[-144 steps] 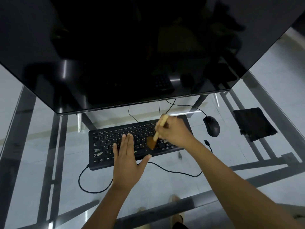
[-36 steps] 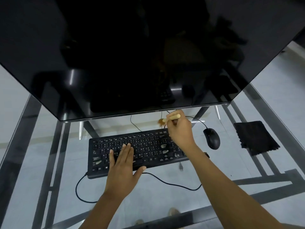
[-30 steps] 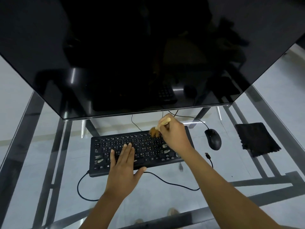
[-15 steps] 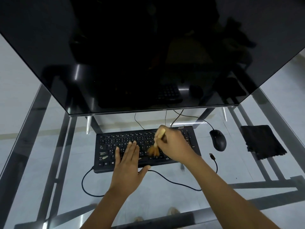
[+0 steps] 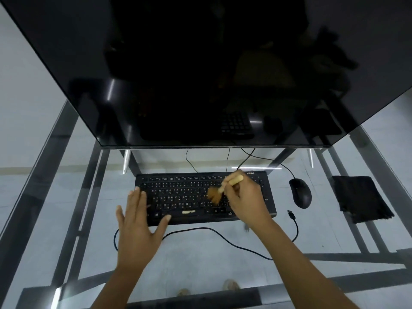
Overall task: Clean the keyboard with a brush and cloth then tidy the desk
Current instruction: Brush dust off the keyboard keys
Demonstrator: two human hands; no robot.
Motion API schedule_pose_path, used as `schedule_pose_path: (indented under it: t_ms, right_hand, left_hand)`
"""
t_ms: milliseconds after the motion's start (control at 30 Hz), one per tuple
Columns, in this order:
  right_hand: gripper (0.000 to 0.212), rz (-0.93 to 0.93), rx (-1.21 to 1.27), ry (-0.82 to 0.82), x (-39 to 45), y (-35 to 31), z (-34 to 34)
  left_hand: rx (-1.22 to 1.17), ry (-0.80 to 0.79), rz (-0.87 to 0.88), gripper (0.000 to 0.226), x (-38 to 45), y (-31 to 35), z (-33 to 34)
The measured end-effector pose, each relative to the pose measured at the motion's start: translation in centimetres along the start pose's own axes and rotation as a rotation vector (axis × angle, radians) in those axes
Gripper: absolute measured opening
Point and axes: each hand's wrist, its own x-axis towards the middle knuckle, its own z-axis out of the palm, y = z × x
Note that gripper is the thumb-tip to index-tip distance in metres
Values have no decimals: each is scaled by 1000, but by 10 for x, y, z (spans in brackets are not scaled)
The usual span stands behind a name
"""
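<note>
Black flat keyboard (image 5: 185, 195) under my hands: left hand (image 5: 138, 224) flat and spread on it, right hand (image 5: 247, 201) gripping the wooden-handled brown-bristled brush (image 5: 219, 191).

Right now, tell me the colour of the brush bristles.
Reddish-brown bristles, on a pale wooden handle; the head view shows them.

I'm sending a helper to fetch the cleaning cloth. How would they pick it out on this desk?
Start at the black keyboard below the big monitor and go right, past the mouse. The cloth lies flat on the glass there, the only soft, frayed-edged black square.
</note>
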Motion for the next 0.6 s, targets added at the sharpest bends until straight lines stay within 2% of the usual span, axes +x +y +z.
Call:
schedule_pose_path:
  t_ms: [67,133,200,300,367,433,533,600]
  right_hand:
    - [6,-23,46,103,3,-3,2]
    - [4,-14,68,7,8,-9,7]
    - [4,-71,-19,-45,11,-16,14]
    - [5,-112,55,106,15,-24,18]
    - [3,-72,121,21,18,-30,25]
    - [5,-98,34,-99,18,-33,34]
    - [6,-152,17,14,22,-37,42]
    - [12,-127,48,-6,23,-42,46]
  left_hand:
    - [-2,1,-54,91,-1,-12,-1]
    - [-14,-10,-92,99,1,-21,-1]
    - [-33,-39,-107,105,0,-28,-1]
    - [-39,-84,-64,108,-3,-32,1]
    - [6,-104,-31,106,-4,-33,1]
    - [37,-116,-25,106,-5,-37,3]
    - [31,-115,-33,105,-6,-40,5]
    - [17,-100,-30,104,-6,-40,6]
